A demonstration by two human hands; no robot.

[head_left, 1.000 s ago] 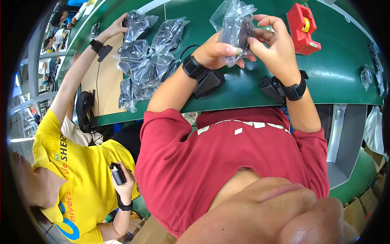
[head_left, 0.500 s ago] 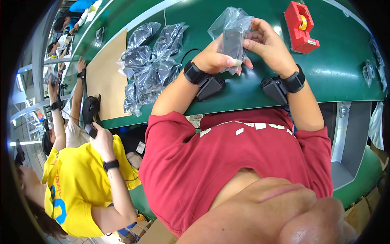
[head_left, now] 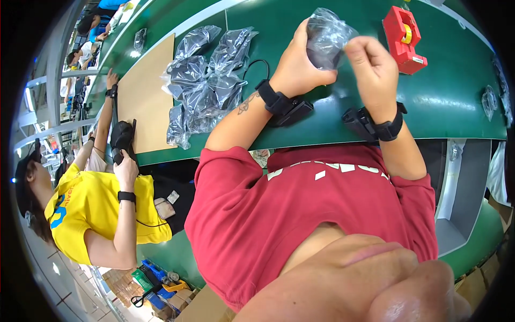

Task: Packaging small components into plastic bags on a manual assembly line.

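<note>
My left hand is wrapped around a clear plastic bag with a dark item inside, held just above the green table. My right hand pinches the bag's right edge between thumb and fingers. Both wrists carry black strapped devices. A pile of several similar bagged dark items lies on the table to the left of my left forearm.
A red tape dispenser stands at the right, beyond my right hand. A brown cardboard sheet lies left of the pile. A co-worker in a yellow shirt at the left holds a black device at the table edge.
My hands have closed in on the bag, which is now bunched tighter in my left hand. The co-worker in yellow has shifted and now holds the black device up at the table edge.
</note>
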